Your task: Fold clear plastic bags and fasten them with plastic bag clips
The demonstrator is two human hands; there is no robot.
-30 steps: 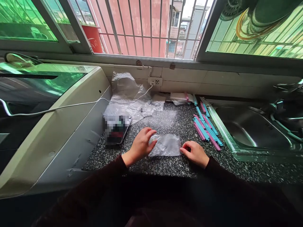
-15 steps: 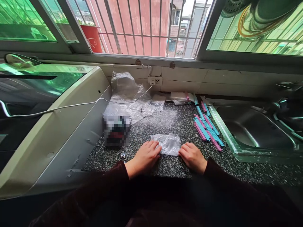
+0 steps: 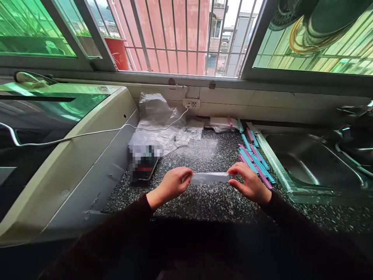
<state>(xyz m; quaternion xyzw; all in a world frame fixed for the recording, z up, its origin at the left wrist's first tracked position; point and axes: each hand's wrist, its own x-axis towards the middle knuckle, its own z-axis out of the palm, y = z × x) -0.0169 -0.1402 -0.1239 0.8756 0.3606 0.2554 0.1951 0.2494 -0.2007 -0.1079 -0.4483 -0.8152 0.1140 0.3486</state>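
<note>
A clear plastic bag [image 3: 210, 178] shows as a narrow strip stretched between my two hands, above the speckled countertop. My left hand [image 3: 173, 183] is closed on its left end, with the thumb and fingers pinched together. At the right end, my right hand [image 3: 250, 182] has its fingertips at the upper corner and its thumb near the lower corner, curled around the edge. Just beyond my right hand lies a loose pile of pink and blue strips [image 3: 256, 157].
More clear plastic sheets [image 3: 157, 134] lie crumpled at the back left, with a white cable [image 3: 116, 128] running over them to a wall socket [image 3: 191, 104]. A blurred dark object [image 3: 144, 165] stands left of my hands. Flat packets [image 3: 223, 123] rest by the wall; a sink [image 3: 303, 159] is at right.
The bag has gone from lying flat under my fingers to a narrow strip held between my hands. My right hand has moved right and opened its thumb away from its fingers.
</note>
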